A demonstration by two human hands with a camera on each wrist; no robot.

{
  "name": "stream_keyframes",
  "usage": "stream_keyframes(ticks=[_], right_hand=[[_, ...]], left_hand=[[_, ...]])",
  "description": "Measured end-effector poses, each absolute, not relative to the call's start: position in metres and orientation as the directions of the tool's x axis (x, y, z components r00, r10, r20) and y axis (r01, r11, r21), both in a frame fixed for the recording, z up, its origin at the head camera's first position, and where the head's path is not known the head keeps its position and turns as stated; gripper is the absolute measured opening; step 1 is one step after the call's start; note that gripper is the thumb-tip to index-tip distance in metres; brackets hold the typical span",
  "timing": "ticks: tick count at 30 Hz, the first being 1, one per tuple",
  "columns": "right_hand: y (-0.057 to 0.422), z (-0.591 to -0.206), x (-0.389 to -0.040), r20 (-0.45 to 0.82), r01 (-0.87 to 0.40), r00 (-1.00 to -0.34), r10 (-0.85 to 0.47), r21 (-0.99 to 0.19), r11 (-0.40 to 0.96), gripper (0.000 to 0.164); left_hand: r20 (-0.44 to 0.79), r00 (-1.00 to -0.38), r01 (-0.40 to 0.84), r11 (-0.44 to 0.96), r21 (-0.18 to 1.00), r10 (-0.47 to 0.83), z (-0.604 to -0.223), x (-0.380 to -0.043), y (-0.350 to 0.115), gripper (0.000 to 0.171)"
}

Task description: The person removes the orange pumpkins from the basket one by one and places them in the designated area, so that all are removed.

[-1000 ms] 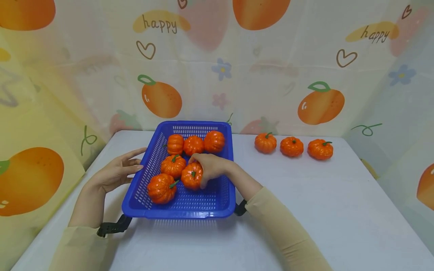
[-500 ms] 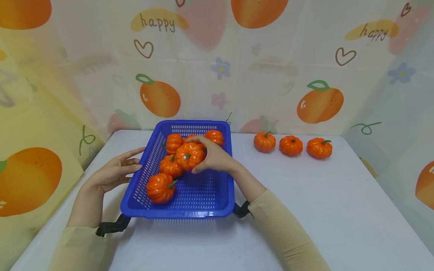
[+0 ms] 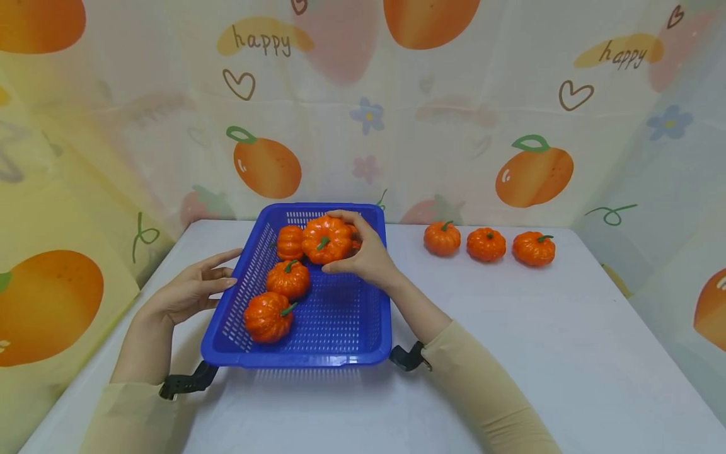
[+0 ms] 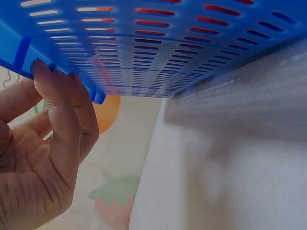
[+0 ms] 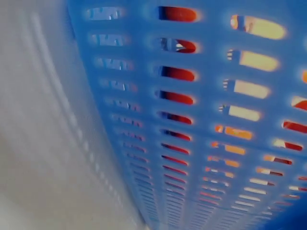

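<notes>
A blue perforated plastic basket stands on the white table, with small orange pumpkins inside. My right hand reaches over its right side and grips one pumpkin between thumb and fingers, near the back wall. That pumpkin partly covers others at the back right. Left of it sits another pumpkin. A green-stemmed pumpkin and a larger pumpkin lie along the basket's left side. At the left rim, my left hand rests its fingertips on the basket; the left wrist view shows these fingers slightly bent. The right wrist view shows only the slotted wall.
Three pumpkins stand in a row at the back right of the table: one on the left, one in the middle and one on the right. A fruit-printed cloth hangs behind the table's back edge.
My right hand has lifted the pumpkin from the basket's middle and carried it towards the back, over the rear row. My left hand has stayed at the rim.
</notes>
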State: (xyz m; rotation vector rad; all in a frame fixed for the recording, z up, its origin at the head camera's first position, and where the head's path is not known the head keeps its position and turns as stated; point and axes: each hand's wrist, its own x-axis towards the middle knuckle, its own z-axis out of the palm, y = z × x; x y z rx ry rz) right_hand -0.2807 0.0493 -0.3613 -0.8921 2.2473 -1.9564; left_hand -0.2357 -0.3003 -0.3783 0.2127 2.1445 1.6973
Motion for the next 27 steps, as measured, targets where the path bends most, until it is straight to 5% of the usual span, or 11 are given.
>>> stream_keyframes(ticks=[27], right_hand=[[0.158,-0.351,-0.301,0.237,-0.27,-0.944,-0.231,-0.955,0.125,0.084]], left_hand=[[-0.217,-0.91,-0.13,0.255,0.958,0.353,-0.378,-0.236,-0.301,0.071]])
